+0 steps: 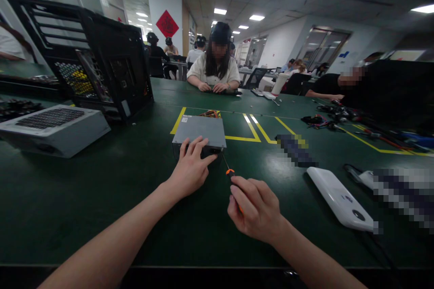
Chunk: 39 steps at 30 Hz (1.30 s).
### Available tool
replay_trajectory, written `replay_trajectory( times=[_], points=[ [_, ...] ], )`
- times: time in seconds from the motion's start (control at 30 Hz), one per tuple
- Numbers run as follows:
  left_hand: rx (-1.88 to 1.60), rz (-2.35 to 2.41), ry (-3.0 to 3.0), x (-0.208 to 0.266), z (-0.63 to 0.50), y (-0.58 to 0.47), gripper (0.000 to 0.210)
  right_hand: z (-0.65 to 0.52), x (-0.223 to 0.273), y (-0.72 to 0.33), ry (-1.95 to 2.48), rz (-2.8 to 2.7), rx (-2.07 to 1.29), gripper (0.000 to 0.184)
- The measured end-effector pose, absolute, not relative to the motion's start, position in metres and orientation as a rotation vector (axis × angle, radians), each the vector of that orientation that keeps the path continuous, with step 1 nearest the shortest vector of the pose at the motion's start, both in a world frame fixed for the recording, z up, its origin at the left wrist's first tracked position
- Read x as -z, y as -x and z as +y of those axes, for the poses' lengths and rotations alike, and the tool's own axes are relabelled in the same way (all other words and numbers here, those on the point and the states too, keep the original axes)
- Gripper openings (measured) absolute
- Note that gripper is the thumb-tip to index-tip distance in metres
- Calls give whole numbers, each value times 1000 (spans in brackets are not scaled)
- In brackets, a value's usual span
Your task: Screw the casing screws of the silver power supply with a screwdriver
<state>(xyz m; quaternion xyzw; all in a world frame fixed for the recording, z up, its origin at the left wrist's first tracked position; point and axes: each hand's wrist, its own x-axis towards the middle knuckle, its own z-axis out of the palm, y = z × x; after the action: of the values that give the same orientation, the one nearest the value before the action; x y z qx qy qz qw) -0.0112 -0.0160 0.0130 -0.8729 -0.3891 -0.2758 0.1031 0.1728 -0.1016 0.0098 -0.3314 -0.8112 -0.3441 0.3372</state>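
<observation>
A grey metal computer power supply unit [202,127] lies on the green table in front of me, with coloured cables at its far side. My left hand [190,167] grips its near edge, fingers spread over the top and thumb along the near face. In my right hand [256,207] is a screwdriver [230,173] with an orange and black handle, my fingers closed round it. The thin shaft slants up and left, its tip at the unit's near right corner. Whether the tip sits in a screw is too small to tell.
A black computer case [127,76] and a second power supply [71,131] stand at left. To the right lie a white device [339,196], a pixelated item [294,149] and tangled cables [325,119]. Yellow tape [240,138] marks the table [162,239]. A person [215,63] sits opposite.
</observation>
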Motion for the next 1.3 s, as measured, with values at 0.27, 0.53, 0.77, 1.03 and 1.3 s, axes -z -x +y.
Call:
replay_trajectory(
  times=[0.27,0.53,0.77,1.03,1.3],
  points=[
    [772,-1141,2586,-13,-16,12,39,-100,-12,-176,798,-2157,815,29],
    [778,-1135,2585,-13,-15,13,39,-101,-11,-174,810,-2189,882,26],
    [803,-1130,2587,-13,-17,12,38,-101,-13,-173,813,-2190,841,18],
    [798,-1136,2595,-14,-17,12,39,-99,-15,-178,836,-2079,851,24],
    [789,-1137,2590,-14,-17,12,38,-99,-16,-178,890,-2093,818,22]
  ],
)
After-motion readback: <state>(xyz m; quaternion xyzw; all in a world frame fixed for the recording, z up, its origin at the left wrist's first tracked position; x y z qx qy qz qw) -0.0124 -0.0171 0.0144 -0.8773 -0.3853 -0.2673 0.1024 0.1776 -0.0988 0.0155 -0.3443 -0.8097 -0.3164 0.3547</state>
